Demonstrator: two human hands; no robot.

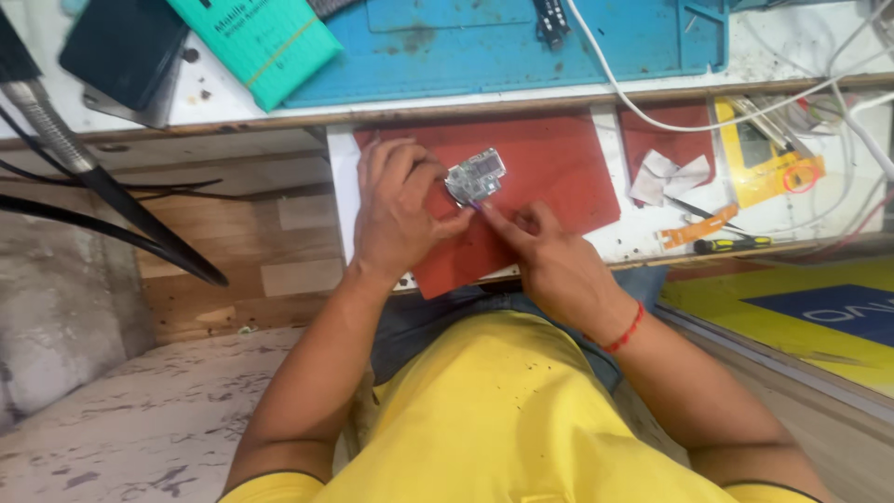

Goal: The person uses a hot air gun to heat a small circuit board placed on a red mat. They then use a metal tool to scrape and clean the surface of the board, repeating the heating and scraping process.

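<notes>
Two hands: both meet at a small circuit board (pixel 476 174) over a red mat (pixel 549 168).
Left hand (pixel 396 210): grip closed on the circuit board's left edge, thumb underneath, fingers curled over it.
Right hand (pixel 549 256): forefinger stretched to the board's lower corner and touching it; whether it pinches anything I cannot tell.
Circuit board: silvery, tilted, lifted just above the mat on the pull-out surface (pixel 643 237).
Right wrist: red thread band (pixel 626 332).
Nearby: orange flex strip (pixel 697 227) and screwdriver (pixel 734 244) right of the mat; blue work mat (pixel 521 42) and white cable (pixel 708 116) beyond.
</notes>
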